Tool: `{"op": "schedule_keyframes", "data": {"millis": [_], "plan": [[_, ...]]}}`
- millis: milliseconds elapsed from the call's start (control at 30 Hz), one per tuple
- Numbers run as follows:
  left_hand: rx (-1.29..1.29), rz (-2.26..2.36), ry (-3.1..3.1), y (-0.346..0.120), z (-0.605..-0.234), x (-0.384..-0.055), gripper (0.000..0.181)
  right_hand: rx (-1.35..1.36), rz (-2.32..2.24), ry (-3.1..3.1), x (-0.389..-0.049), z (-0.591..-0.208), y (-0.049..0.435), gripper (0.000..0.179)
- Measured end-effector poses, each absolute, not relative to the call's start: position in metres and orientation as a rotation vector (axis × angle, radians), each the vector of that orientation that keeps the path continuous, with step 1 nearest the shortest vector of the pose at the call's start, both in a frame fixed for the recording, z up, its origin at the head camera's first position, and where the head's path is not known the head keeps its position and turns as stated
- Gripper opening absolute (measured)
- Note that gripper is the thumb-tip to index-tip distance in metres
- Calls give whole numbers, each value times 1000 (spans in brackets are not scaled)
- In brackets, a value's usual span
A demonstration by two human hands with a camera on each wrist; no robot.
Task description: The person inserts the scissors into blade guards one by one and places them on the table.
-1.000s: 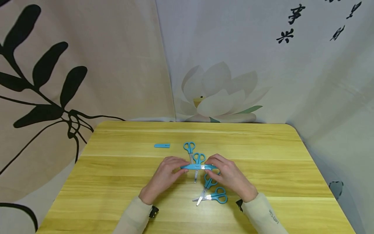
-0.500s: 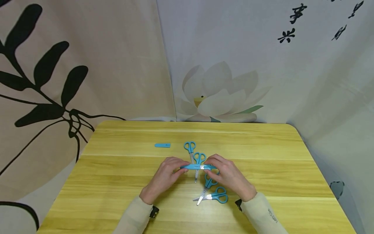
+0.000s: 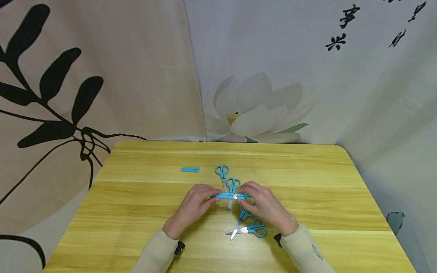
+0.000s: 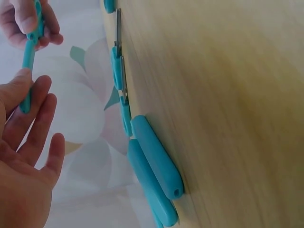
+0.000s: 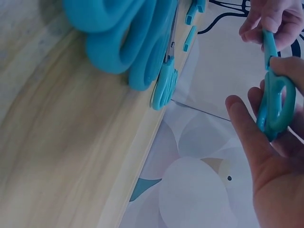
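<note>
In the head view, my left hand (image 3: 194, 204) pinches the tapered end of a blue blade cover (image 3: 223, 195). My right hand (image 3: 268, 204) grips the blue handles of a pair of scissors (image 3: 244, 196), whose blades run into that cover. A short strip of metal shows between cover and handles. The right wrist view has the handle loops (image 5: 281, 102) between thumb and fingers, the cover (image 5: 269, 45) beyond. Both things are held above the table. Beneath and around them lie several uncovered blue scissors, among them one pair (image 3: 256, 228) by the right wrist.
A loose blue cover (image 3: 189, 170) lies at the back left of the wooden table (image 3: 136, 227). More covers (image 4: 159, 159) appear close by in the left wrist view. Printed cloth (image 3: 153, 68) hangs behind the table.
My right hand has shifted slightly left with the scissors, and the metal strip between cover and handles looks a little shorter. The left hand has barely moved.
</note>
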State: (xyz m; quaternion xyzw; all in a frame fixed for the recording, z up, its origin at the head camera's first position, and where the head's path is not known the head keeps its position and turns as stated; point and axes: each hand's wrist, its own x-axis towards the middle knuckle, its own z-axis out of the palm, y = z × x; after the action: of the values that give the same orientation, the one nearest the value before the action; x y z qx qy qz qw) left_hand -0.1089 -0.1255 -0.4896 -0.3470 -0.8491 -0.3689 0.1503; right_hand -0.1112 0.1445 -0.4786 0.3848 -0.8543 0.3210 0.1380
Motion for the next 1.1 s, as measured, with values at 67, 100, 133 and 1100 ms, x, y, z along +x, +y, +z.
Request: {"op": "schedule_keyframes", "data": {"millis": [67,100,133,1100], "plan": [[-999,-1062,-2437,-125,-490,-109,26,1113,925,-2468,-111,-478,144,30],[-998,-1063,-2438,-125,-490,-109,26,1113,922,-2467,-111,-479,144,30],[-996,-1063,-2439,-125,-490,-109,26,1113,920,-2467,-111,-479,144,30],[-984,-1031,-2468,-121,-488,-113,22,1064,914,-2502,-111,-474,140,23]]}}
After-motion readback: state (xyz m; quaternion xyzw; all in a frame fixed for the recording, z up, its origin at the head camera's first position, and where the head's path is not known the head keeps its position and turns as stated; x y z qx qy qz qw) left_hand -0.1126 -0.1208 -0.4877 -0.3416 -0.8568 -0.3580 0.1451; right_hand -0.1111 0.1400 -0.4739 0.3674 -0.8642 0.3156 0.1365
